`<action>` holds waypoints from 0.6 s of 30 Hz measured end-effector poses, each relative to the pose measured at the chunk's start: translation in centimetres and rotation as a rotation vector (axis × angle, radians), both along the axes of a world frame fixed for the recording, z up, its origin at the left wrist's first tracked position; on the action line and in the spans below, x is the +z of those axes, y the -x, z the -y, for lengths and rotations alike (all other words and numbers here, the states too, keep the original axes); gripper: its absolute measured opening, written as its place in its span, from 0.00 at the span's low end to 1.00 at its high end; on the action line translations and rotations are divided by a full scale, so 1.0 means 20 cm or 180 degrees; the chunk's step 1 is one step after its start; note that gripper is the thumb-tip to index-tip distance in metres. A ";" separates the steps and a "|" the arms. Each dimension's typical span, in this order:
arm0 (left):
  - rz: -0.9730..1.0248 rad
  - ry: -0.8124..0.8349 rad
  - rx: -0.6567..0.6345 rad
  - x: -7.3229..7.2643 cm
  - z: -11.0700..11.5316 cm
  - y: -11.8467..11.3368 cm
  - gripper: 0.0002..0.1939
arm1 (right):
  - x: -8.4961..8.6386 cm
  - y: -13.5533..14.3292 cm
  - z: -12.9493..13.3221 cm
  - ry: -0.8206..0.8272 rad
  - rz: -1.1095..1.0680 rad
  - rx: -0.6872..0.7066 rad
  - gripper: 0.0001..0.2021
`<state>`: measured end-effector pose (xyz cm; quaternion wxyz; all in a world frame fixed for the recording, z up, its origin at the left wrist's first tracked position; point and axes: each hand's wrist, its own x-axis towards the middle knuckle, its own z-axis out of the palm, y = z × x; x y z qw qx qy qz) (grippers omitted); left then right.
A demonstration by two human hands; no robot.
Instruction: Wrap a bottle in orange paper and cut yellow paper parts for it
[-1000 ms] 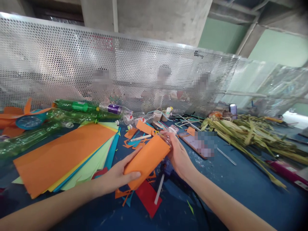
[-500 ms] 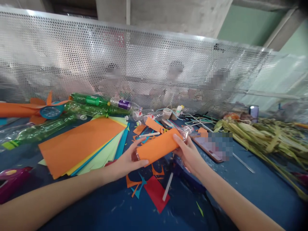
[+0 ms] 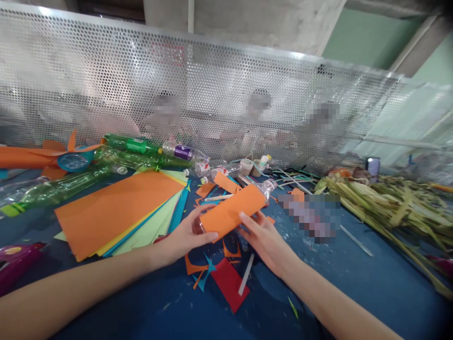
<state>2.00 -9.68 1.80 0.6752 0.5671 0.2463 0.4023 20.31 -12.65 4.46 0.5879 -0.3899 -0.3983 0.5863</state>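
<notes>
A clear plastic bottle wrapped in orange paper [image 3: 231, 210] is held above the table, its bare neck pointing up and to the right. My left hand [image 3: 189, 231] grips its lower end, thumb along the near side and fingers behind. Around the middle of the wrap, on the near right side, my right hand [image 3: 265, 236] holds the bottle with thumb and fingers. Below the bottle lie a red paper piece [image 3: 228, 283], a white stick [image 3: 247, 275] and orange and blue scraps [image 3: 200, 269].
Fanned coloured paper sheets [image 3: 120, 208] lie at left, with green bottles [image 3: 71, 186] behind and a magenta tool [image 3: 17, 264] nearer. Dried husks [image 3: 392, 208] spread at right. A perforated metal screen [image 3: 212, 94] stands behind, with people beyond it.
My right hand has slid from the bottle's neck end down toward the middle of the orange wrap. The neck now shows more fully. My left hand keeps its hold.
</notes>
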 end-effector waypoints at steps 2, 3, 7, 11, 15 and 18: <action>0.0059 -0.0098 -0.0030 -0.01 0.00 0.00 0.32 | -0.01 0.03 0.02 0.0095 0.0053 0.0046 0.25; 0.0080 -0.0149 -0.0034 -0.01 0.00 0.00 0.32 | -0.02 0.03 0.02 0.0143 0.0090 0.0048 0.26; 0.0054 -0.0194 -0.0045 -0.03 -0.01 0.01 0.32 | -0.04 0.02 0.01 0.0158 0.0186 0.0119 0.26; -0.0023 -0.0103 0.0027 -0.02 0.00 0.01 0.32 | -0.05 -0.01 -0.01 0.0117 0.0225 0.0189 0.24; -0.0017 -0.0074 0.0077 0.00 0.00 0.00 0.31 | -0.04 -0.01 -0.01 0.0065 0.0123 0.0218 0.25; -0.0001 -0.0097 0.0061 0.00 0.01 0.00 0.30 | -0.03 -0.01 0.00 0.0070 0.0044 0.0176 0.24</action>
